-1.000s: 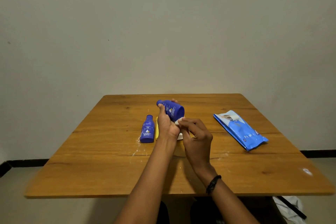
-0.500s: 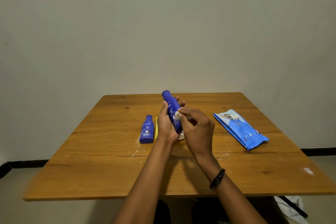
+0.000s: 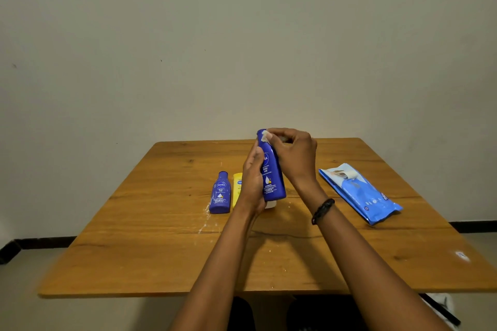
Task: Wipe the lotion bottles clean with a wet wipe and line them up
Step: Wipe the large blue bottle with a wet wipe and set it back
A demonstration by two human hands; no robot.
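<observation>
A: Left hand (image 3: 252, 182)?
B: Wrapped round the lower body of the large blue lotion bottle (image 3: 272, 172). Thumb lies up its front; the fingers are behind it, out of sight. The bottle is held above the table (image 3: 161, 250), near upright, cap end leaning slightly left, label toward the camera.
A: Right hand (image 3: 294, 154)?
B: Fingers curled, tips bunched. It pinches a small wad of wet wipe (image 3: 264, 137) and presses it against the bottle's cap. Black bracelet (image 3: 322, 211) on that wrist.
A: Other bottles?
B: The small blue bottle (image 3: 221, 193) is on the table just left of the left hand, label facing the camera. Cannot tell whether it stands or lies. The yellow bottle (image 3: 237, 188) is just beside it on the right, mostly hidden behind the left hand. Cannot tell if the two touch.
A: Below the held bottle?
B: A white bit (image 3: 270, 205) shows under its base. Cannot tell what it is.
A: Wipes?
B: Blue wipe pack (image 3: 359, 193) lies flat on the table, well right of both hands, with its flap peeled up at the far end. White smears (image 3: 205, 224) mark the wood near the small bottle's base.
</observation>
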